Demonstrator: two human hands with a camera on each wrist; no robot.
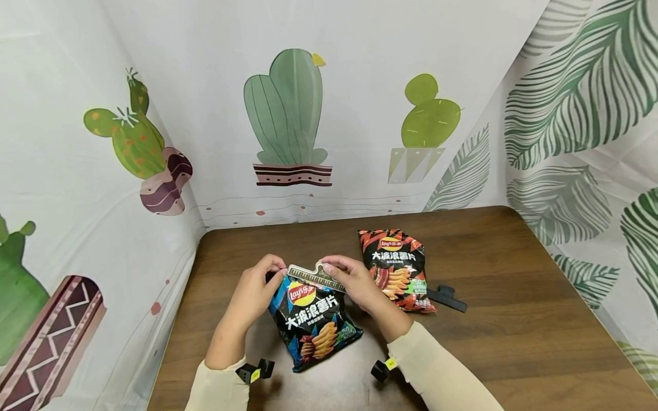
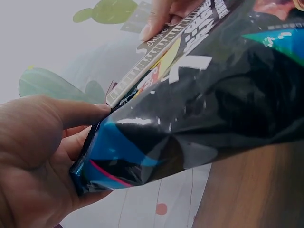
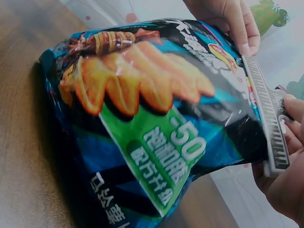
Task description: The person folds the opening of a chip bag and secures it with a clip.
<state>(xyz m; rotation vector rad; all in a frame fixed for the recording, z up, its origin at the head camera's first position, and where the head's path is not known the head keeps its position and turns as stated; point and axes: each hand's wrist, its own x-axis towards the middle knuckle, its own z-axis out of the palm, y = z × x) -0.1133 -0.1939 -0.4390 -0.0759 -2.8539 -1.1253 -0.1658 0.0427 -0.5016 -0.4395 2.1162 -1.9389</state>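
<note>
A blue and black bag of potato chips [image 1: 308, 311] stands tilted over the table, its printed front turned up. My left hand [image 1: 254, 291] pinches the top left corner of this bag between thumb and fingers. In my right hand [image 1: 357, 281] is a bag clip [image 1: 313, 277] with a piano-key pattern, lying along the bag's top edge. The right wrist view shows the right thumb on the handle of the clip [image 3: 267, 114], with fingers behind it. From the left wrist, the left thumb lies close to the clip's near end [image 2: 116, 95].
Beyond the right hand lies a red and black bag of chips [image 1: 390, 265]. A black bag clip [image 1: 448, 298] is beside that bag's lower right corner. The wooden table [image 1: 514, 319] meets a white curtain printed with cacti and leaves [image 1: 360, 103] at the back.
</note>
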